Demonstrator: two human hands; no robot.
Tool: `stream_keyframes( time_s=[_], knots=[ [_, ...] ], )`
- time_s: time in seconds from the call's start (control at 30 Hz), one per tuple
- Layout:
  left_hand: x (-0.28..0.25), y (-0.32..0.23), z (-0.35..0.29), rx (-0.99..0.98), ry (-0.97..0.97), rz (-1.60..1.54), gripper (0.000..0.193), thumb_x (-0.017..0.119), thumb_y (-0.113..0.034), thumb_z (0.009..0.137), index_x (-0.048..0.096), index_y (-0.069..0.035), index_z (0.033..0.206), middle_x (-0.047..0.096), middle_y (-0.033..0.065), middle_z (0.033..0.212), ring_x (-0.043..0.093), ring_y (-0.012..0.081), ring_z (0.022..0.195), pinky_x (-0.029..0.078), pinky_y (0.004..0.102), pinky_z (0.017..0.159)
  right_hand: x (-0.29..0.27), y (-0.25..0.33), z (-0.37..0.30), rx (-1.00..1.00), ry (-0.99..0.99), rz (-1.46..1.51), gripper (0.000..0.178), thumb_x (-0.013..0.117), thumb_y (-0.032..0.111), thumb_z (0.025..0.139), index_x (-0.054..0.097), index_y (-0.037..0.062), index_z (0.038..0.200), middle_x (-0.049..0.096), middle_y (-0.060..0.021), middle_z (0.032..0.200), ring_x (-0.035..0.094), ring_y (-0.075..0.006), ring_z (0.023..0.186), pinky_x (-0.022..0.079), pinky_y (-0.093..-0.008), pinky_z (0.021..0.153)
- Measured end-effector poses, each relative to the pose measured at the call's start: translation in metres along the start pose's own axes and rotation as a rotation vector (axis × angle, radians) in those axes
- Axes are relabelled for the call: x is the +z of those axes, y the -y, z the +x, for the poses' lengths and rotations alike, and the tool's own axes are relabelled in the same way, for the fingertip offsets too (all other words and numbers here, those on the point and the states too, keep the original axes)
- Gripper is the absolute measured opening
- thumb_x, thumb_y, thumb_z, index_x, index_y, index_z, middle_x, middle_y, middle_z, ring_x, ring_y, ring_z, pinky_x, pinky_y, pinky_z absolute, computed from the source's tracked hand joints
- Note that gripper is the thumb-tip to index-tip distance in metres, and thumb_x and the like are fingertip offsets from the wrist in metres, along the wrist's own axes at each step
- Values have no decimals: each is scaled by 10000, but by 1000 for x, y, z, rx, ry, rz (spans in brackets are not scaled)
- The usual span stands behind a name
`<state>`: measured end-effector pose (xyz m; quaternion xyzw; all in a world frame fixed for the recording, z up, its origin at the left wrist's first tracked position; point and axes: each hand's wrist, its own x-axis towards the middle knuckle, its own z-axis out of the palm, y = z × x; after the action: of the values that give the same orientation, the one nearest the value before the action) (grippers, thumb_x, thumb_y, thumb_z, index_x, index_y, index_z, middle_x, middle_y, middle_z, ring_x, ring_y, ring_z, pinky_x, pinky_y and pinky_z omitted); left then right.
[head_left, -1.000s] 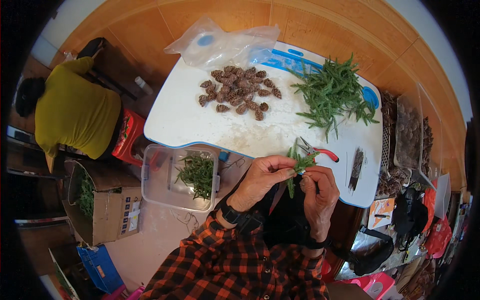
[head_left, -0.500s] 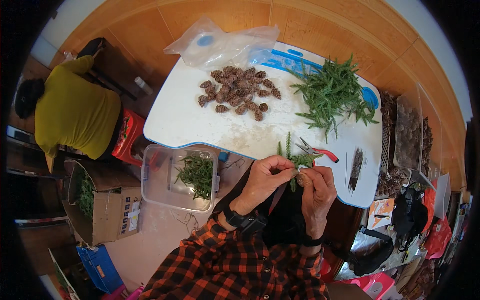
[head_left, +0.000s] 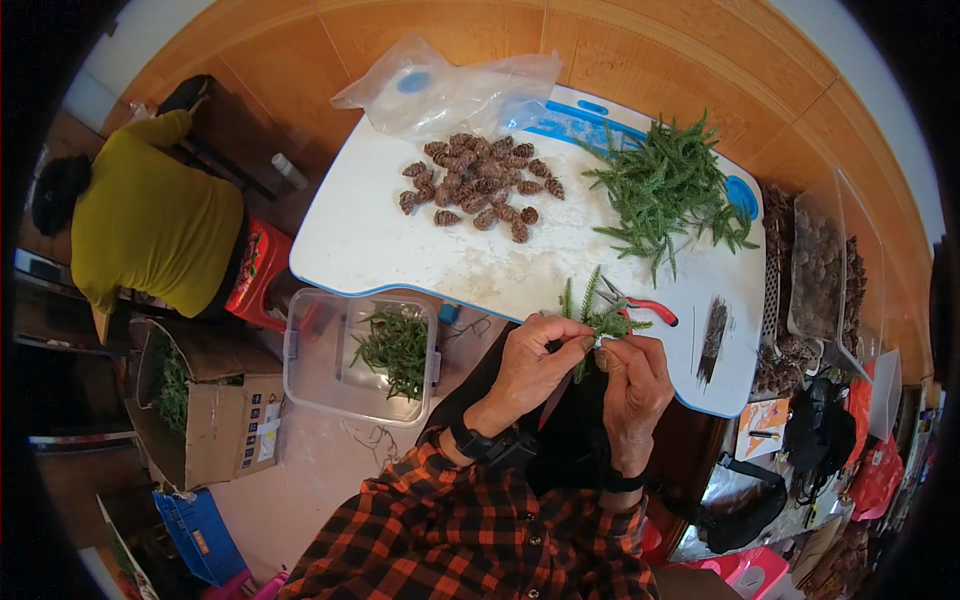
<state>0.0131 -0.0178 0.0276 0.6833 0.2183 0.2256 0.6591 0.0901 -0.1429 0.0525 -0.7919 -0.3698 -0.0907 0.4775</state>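
Note:
Both of my hands meet at the table's near edge around a small green fir sprig. My left hand pinches its stems between thumb and forefinger. Close beside it, my right hand is closed with thumb and finger together at the base of the sprig; a tiny pale bit shows between the fingertips, too small to name. Just beyond the sprig lie pliers with red handles, jaws partly behind the needles. Farther off on the white table are a heap of brown pine cones and a pile of green sprigs.
Thin dark wires lie at the table's right. A clear plastic bag rests at the back. On the floor at left stand a clear bin holding greenery and a cardboard box. A person in a yellow-green top sits far left.
The sprig has tilted and shifted slightly in my fingers, its tips now leaning more to the right. Both hands keep their pinch in nearly the same place.

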Motion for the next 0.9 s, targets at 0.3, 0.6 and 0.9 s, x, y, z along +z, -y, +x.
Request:
stream_keyframes(
  time_s=[0.3,0.6,0.9],
  knots=[
    [-3,1,3,-55,80,-35,143,699,-109,836,729,-13,938,653,74,803,572,143,777,462,277,710,-2,-11,-5,67,54,71,138,689,-82,812,707,-14,931,628,-102,875,636,-190,753,518,-278,650],
    [-3,0,2,-244,84,-404,112,695,-69,869,721,27,918,680,24,837,584,63,746,470,207,666,4,-4,-6,61,32,94,137,696,-70,800,710,-10,923,659,-129,891,655,-236,772,524,-303,679],
    [-6,2,2,-238,142,-360,177,691,-63,876,708,46,1015,695,28,884,600,53,770,487,197,682,7,-2,-7,112,4,147,97,696,-51,818,700,-5,903,677,-129,839,657,-231,764,518,-297,670]
  ],
)
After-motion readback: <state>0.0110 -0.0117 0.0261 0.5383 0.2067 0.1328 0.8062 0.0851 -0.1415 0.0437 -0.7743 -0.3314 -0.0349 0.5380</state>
